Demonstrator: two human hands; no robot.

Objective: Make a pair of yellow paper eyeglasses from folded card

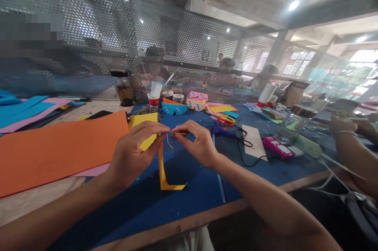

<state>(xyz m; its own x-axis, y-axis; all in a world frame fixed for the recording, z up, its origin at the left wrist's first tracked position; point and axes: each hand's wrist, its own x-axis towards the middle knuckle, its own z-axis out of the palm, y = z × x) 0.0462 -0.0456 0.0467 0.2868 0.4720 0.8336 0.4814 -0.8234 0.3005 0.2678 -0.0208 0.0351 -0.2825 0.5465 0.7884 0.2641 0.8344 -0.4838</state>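
A folded strip of yellow-orange paper (pixel 163 172) hangs from between my two hands above the blue mat (pixel 195 196); its lower end bends to the right just over the mat. My left hand (pixel 132 154) pinches the strip's top edge with thumb and forefinger. My right hand (pixel 196 142) pinches the same edge from the right, fingertips almost touching those of the left. Behind my left hand lies a yellow paper sheet (pixel 144 123).
A large orange sheet (pixel 59 150) lies at left, with blue and pink sheets (pixel 23 111) beyond. Scissors (pixel 226 120), a blue glue gun (pixel 224 131) with black cord, a pink device (pixel 277 147), jars, cups and paper crafts (pixel 174 108) stand behind. Another person's hand (pixel 344 125) works at right.
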